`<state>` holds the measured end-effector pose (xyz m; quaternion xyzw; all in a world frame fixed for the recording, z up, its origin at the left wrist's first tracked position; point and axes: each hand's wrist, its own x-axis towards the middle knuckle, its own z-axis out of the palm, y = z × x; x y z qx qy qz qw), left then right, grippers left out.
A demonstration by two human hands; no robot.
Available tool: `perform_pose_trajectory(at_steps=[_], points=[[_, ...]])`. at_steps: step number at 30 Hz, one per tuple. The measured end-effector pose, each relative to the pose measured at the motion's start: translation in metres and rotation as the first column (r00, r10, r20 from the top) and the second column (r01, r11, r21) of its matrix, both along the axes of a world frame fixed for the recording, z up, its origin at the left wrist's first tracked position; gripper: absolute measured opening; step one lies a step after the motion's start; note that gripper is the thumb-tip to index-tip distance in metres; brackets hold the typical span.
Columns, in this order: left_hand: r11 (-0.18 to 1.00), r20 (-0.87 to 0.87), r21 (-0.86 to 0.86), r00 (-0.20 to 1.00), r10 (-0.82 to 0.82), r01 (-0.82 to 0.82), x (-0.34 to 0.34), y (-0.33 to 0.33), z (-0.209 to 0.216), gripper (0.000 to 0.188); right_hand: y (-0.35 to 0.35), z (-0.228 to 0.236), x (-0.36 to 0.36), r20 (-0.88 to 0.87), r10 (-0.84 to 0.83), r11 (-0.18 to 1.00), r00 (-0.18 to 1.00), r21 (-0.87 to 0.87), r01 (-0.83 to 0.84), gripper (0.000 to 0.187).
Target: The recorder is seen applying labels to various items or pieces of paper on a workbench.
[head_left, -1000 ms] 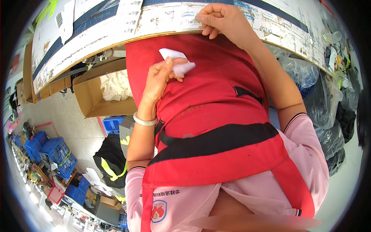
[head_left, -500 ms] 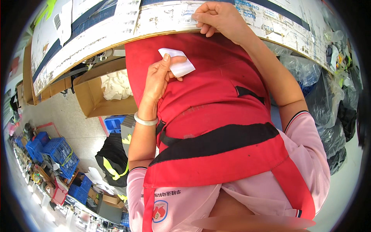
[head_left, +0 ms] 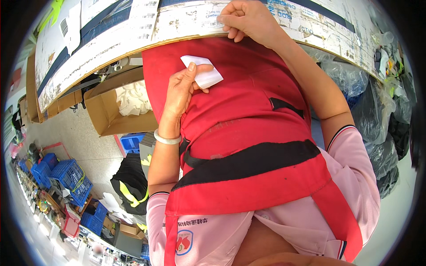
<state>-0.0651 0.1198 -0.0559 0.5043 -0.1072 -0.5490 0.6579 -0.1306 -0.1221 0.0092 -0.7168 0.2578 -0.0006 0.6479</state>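
Note:
My left hand is closed on a folded white slip, paper or label stock, pinched between thumb and fingers in front of the red apron. At the near edge of the worktable, my right hand is bent with its thumb against the curled fingers. Whatever lies between those fingertips is too small to make out. Beside them a pale printed label is on the tabletop. Farther left, a strip of printed labels lies across the table.
Below the table's left side stands an open cardboard box with white scraps. Blue crates and a black-and-yellow garment pile are on the left. Clear plastic bags crowd the right. Another white strip lies at the table's left.
My right hand has shifted very slightly left and up along the table edge. The left hand keeps the white slip in nearly the same place.

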Motion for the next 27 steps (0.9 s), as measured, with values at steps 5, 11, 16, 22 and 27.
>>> perform_pose_trajectory(at_steps=[5, 11, 16, 22, 27], points=[[1.000, -0.001, -0.005, 1.000, -0.002, 0.002, 0.000, 0.001, 0.001, 0.053, 0.001, -0.001, 0.000, 0.002, 0.001, 1.000, 1.000, -0.002, -0.001, 0.016], [1.000, 0.011, -0.015, 1.000, -0.011, 0.011, 0.000, 0.001, 0.000, 0.052, 0.006, 0.003, 0.002, -0.008, 0.002, 0.995, 1.000, -0.104, -0.003, 0.015], [1.000, 0.015, -0.005, 1.000, -0.019, 0.019, 0.001, -0.001, 0.000, 0.051, 0.005, 0.004, 0.005, -0.038, 0.016, 0.987, 0.999, -0.161, -0.022, 0.014], [0.999, 0.010, 0.032, 1.000, -0.013, 0.013, 0.000, -0.002, -0.003, 0.035, -0.037, -0.016, -0.015, 0.522, 0.139, 0.990, 0.841, -0.103, -0.100, 0.013], [0.994, 0.059, 0.105, 0.998, 0.009, -0.015, -0.001, 0.004, -0.008, 0.022, -0.127, -0.008, -0.015, 0.144, -0.295, 0.937, 0.945, -0.149, 0.316, 0.011]])
